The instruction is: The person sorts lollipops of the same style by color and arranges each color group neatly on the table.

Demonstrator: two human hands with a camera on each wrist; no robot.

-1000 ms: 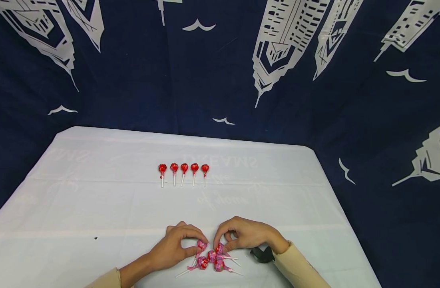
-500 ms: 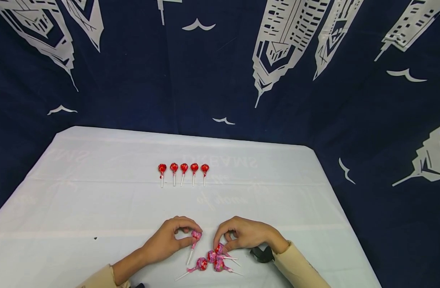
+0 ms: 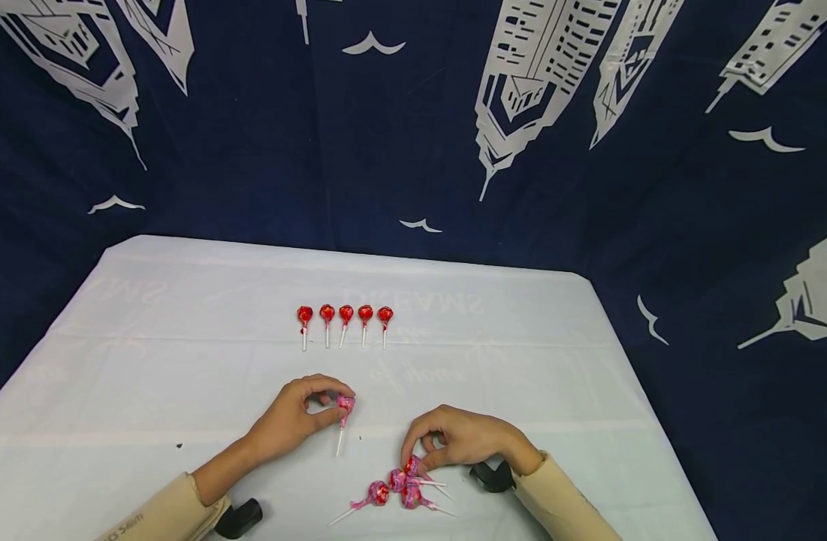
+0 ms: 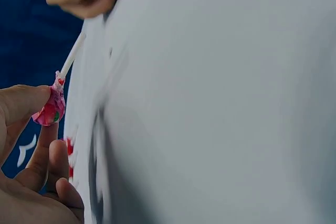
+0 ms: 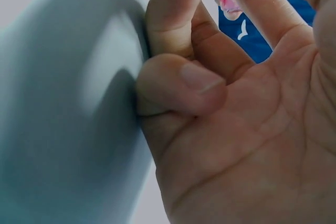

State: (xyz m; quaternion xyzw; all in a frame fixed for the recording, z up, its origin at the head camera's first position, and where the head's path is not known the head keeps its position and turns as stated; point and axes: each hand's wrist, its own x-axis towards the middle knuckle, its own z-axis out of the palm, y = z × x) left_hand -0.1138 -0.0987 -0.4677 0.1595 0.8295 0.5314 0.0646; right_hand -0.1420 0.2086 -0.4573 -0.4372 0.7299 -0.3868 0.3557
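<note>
Pink lollipop (image 3: 345, 403) pinched between thumb and fingers at a white table (image 3: 149, 361)
The left hand (image 3: 294, 418) grips it by the wrapped head, stick pointing to the near side, a little short of five red lollipops (image 3: 346, 312) lined in a row; well apart, the right hand (image 3: 459, 437) pinches a second pink lollipop (image 3: 411, 464) beside three loose pink lollipops (image 3: 378, 493)

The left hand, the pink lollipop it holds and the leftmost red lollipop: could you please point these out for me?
Left hand (image 3: 288, 413): head view, on the back of the hand.
Pink lollipop (image 4: 57, 98): left wrist view, on its wrapper.
Leftmost red lollipop (image 3: 305, 316): head view, on its round head.
</note>
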